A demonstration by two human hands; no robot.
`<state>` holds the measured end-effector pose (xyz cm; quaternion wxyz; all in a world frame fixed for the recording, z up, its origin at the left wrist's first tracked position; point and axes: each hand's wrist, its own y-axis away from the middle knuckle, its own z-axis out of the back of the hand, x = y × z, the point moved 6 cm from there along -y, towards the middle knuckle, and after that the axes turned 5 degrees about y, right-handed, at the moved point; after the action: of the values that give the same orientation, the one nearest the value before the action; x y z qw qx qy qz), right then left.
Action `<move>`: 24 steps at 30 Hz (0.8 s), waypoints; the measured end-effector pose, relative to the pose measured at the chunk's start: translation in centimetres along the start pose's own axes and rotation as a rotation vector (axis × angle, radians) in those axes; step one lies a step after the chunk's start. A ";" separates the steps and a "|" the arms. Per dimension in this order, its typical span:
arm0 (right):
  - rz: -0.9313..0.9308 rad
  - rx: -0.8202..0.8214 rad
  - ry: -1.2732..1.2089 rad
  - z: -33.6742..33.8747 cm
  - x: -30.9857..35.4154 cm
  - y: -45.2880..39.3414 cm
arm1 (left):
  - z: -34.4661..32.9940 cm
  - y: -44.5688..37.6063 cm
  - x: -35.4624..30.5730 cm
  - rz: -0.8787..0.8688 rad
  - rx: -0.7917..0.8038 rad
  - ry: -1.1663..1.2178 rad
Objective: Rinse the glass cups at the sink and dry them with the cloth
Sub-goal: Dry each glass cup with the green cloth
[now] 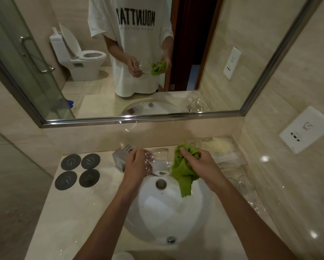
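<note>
nearest, both forearms reach over the white sink [176, 218], its drain stopper bare and no water seen running. the left hand [136, 166] is closed around a clear glass cup [160, 160], held on its side above the back of the basin, mouth turned toward the right. the right hand [198, 164] is clenched on a bunched green cloth [183, 175], just beside the cup's mouth, with a tail hanging down over the basin.

this looks like the drying step. to do it well, i judge the cloth should go into the mouth with the cup turned against it, the grip kept firm since wet glass slips, and all of it done over the basin.

to the right on the bench [78, 209], more glass cups [245, 184] stand, though their clear walls blur together and a count is unsure. four dark coasters [80, 170] lie left. behind the left hand the chrome tap [121, 158] is partly hidden. further back a clear tray [228, 154] holds pale items too faint to name. whether the held cup is wet cannot be told.
</note>
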<state>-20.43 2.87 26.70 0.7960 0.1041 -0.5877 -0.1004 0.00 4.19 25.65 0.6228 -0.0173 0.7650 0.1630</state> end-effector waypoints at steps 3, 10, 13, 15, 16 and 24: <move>0.029 -0.155 -0.137 -0.3 0.3 1.0 | -0.1 -0.1 0.8 0.045 -0.021 0.064; 0.291 0.201 -0.006 -6.1 0.3 4.2 | 0.2 -0.6 1.3 0.121 -0.111 0.158; 0.275 0.158 0.128 -5.0 -0.1 3.4 | 0.7 -0.6 0.3 0.016 -0.027 0.069; 0.248 0.221 0.212 -4.7 -0.2 2.9 | 0.8 -0.5 0.0 -0.054 0.038 -0.023; 0.232 0.269 0.198 -4.7 -0.1 2.8 | 0.8 -0.4 0.0 -0.079 0.050 -0.059; 0.367 -0.005 0.175 -1.9 1.3 2.1 | -0.6 0.2 -2.6 -0.253 0.104 -0.130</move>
<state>-18.13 4.60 27.89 0.8493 0.0018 -0.5250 0.0544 -0.06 3.73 28.28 0.6867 -0.0709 0.7221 0.0440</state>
